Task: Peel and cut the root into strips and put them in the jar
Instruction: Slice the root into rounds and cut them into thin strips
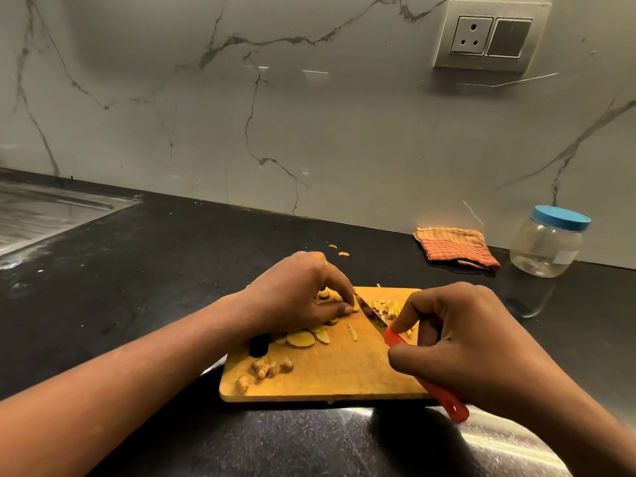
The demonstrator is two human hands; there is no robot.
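The only label is a small white sticker [564,258] low on the clear jar [545,246], and you cannot read any writing on it. The jar stands with its blue lid [561,217] on at the back right of the black stone bench [172,253], close to the marble-veined wall [309,115]. A socket and switch plate [488,36] is set in that wall above it. A folded orange checked cloth [456,247] lies just left of the jar, and a steel sink drainer [44,211] fills the bench's far left corner.

The wooden cutting board [344,370] sits at the bench's front edge. Your left hand [299,294] curls its fingers down and pins a piece of root [355,307], mostly hidden under the fingertips, near the board's back edge. Your right hand [457,339] grips the red-handled knife [375,318], forefinger on the spine, with the blade touching the board right beside those left fingertips. Cut strips [387,306] lie just right of the blade, near the back right corner. Flat root slices [303,339] lie under your left palm, and knobbly trimmings [268,368] lie near the board's front left corner. Two small bits [339,252] rest on the bench behind your left hand.
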